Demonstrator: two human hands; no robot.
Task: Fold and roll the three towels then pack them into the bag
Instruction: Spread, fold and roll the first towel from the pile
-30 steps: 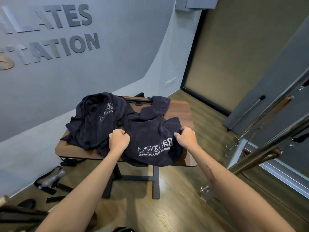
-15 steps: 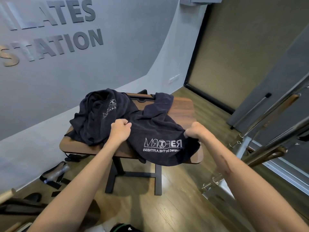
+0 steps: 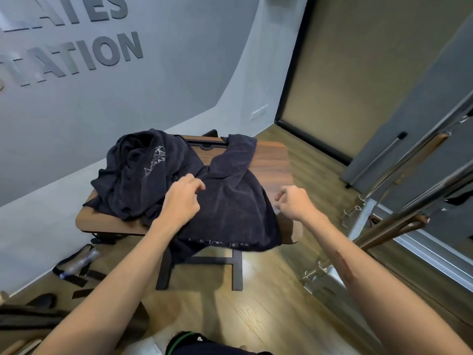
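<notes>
Right hand (image 3: 294, 201) now off the towel (image 3: 230, 206), grip empty; left hand (image 3: 183, 198) apparently loosened, resting there

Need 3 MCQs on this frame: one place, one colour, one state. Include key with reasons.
1. Where does the near towel lie?
A. On the floor
B. On the table, its near edge hanging over the front
C. Inside a bag

2. What colour are the towels?
A. White
B. Dark navy, near black
C. Red

3. What is the right hand doing?
A. Gripping the towel's corner
B. Pressing flat on the table
C. Hanging beside the towel's right edge, fingers loosely curled, holding nothing

Key:
1 B: the cloth drapes past the table's front edge, with the printed logo on the hanging part.
2 B: both the near towel and the heaped towel are the same dark fabric with pale print.
3 C: no cloth shows in its grip, while the left hand rests on the near towel.
</notes>
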